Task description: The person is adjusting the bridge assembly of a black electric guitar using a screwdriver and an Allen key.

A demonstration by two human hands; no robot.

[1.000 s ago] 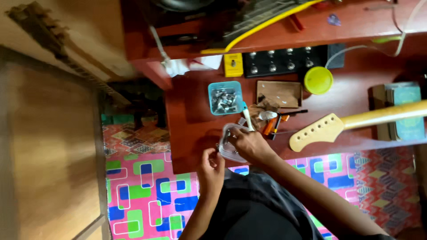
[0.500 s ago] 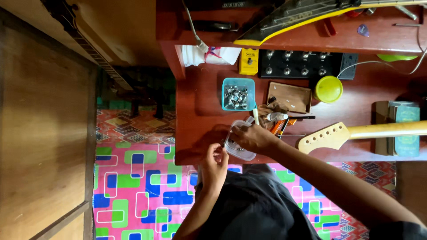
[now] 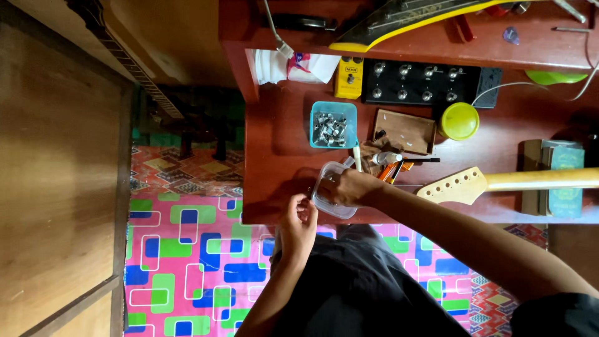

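My right hand (image 3: 349, 186) rests over a clear plastic container (image 3: 337, 212) at the front edge of the red-brown table (image 3: 281, 156), its fingers curled on the rim. My left hand (image 3: 298, 221) hovers just off the table edge beside the container. Its fingertips are pinched together, and anything between them is too small to see. Just beyond the container stands a blue tub (image 3: 334, 125) of small metal parts. A pale wooden guitar neck (image 3: 462, 185) lies to the right, headstock toward my right wrist.
On the table are a yellow pedal (image 3: 349, 78), a black pedal board (image 3: 424, 82), a small wooden tray (image 3: 405, 131), a yellow round lid (image 3: 460, 120), orange-handled tools (image 3: 393, 170) and a green box (image 3: 564, 181). A patterned mat (image 3: 187, 249) covers the floor.
The view has shifted so the table sits further right and lower. My right hand stays on the clear container, and my left hand has drawn closer to it.
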